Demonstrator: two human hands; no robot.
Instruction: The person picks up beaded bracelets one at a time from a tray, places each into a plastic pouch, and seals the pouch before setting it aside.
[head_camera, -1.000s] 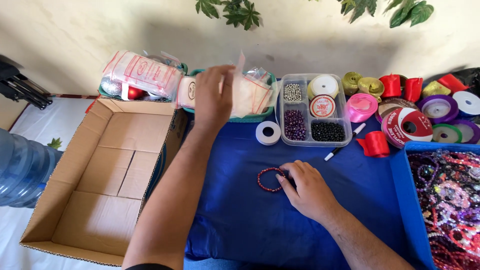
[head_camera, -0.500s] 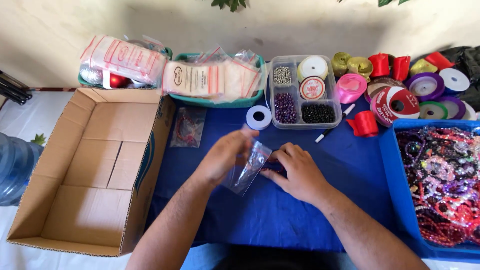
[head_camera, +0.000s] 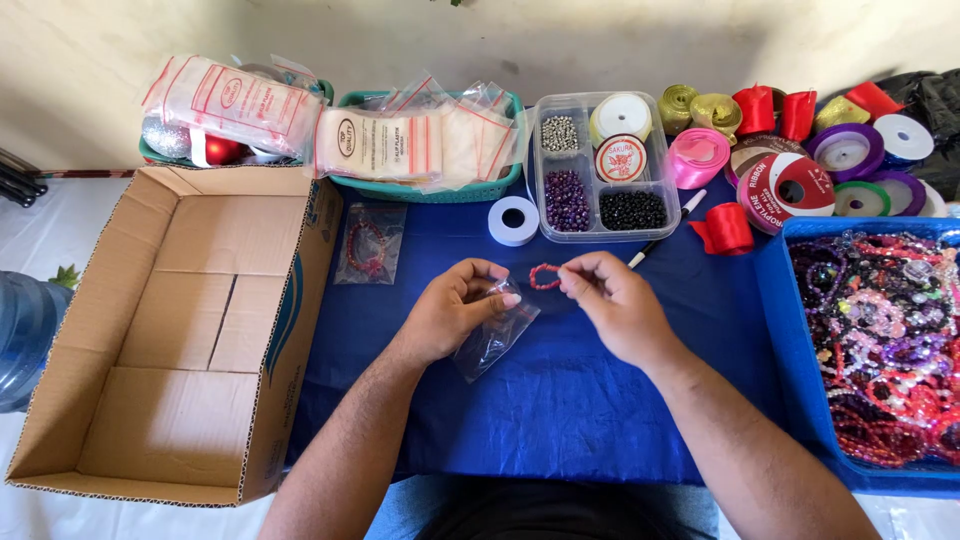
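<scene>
1. My left hand (head_camera: 452, 312) is pinching a clear plastic bag (head_camera: 497, 335) at frame centre.
2. My right hand (head_camera: 612, 305) is gripping a red bead bracelet (head_camera: 545, 276) just beside the bag's mouth.

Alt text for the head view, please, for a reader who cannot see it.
Over a blue cloth, the right hand holds a red bead bracelet at the mouth of a clear bag held by the left hand. An open cardboard box sits left, a bead bin right.
</scene>
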